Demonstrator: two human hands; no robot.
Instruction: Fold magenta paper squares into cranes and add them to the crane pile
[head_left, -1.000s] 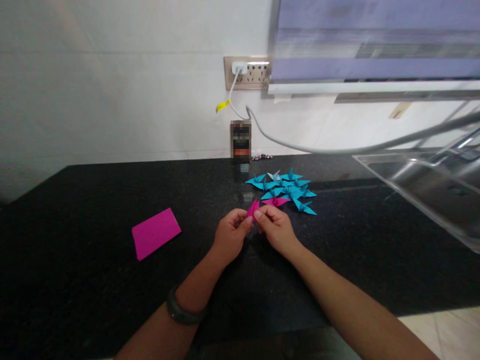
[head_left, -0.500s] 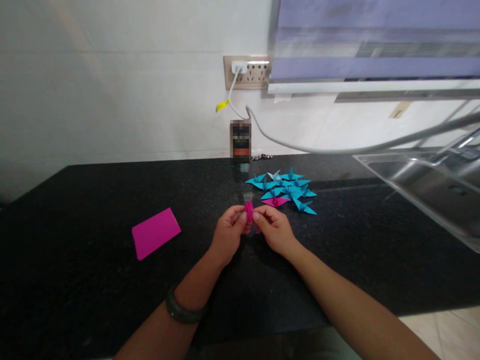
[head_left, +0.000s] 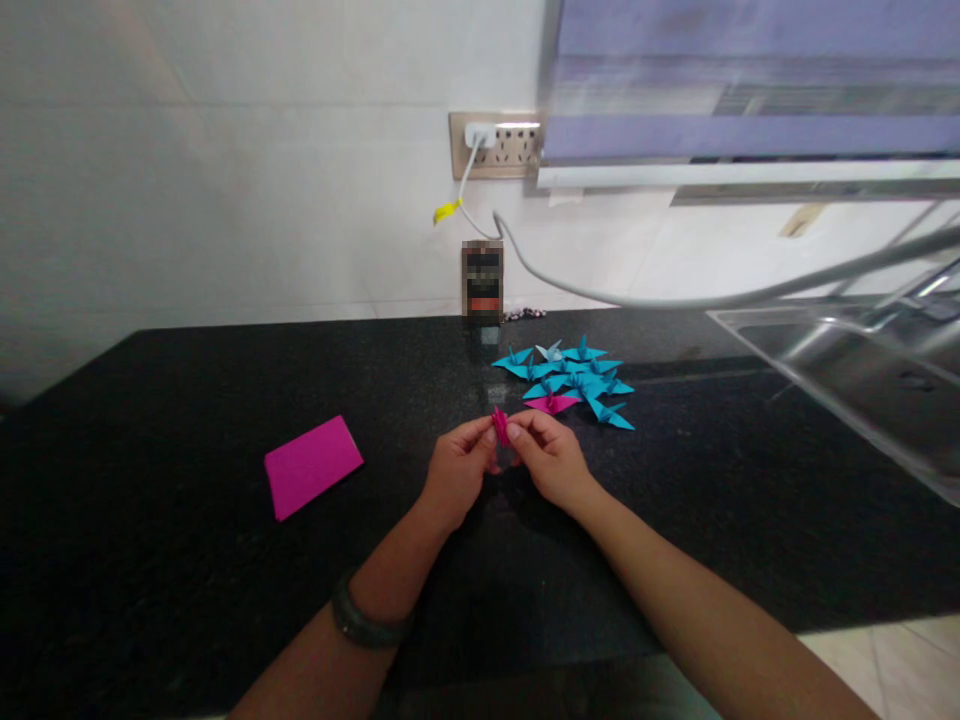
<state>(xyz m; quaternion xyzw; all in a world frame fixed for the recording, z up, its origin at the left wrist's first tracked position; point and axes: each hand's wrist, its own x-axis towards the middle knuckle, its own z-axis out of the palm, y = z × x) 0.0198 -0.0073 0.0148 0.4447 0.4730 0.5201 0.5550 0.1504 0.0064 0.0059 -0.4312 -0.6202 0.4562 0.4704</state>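
Observation:
My left hand (head_left: 456,472) and my right hand (head_left: 553,460) meet over the black counter (head_left: 187,560), and both pinch a small folded magenta paper piece (head_left: 499,424) between their fingertips. Only its top pokes out above my fingers. Just beyond my hands lies a cluster of several folded blue paper cranes (head_left: 570,372) with one magenta crane (head_left: 552,402) at its near edge. A stack of flat magenta paper squares (head_left: 312,466) rests on the counter to the left of my left hand. A dark band circles my left wrist.
A small dark box (head_left: 482,282) stands against the white wall behind the cranes. A wall socket (head_left: 495,145) holds a white plug with a cable. A steel sink (head_left: 862,370) lies at the right, and a grey hose crosses above it.
The magenta piece showed as a longer slanted flap a second ago; now it is narrower and upright between my fingertips. My hands have barely shifted.

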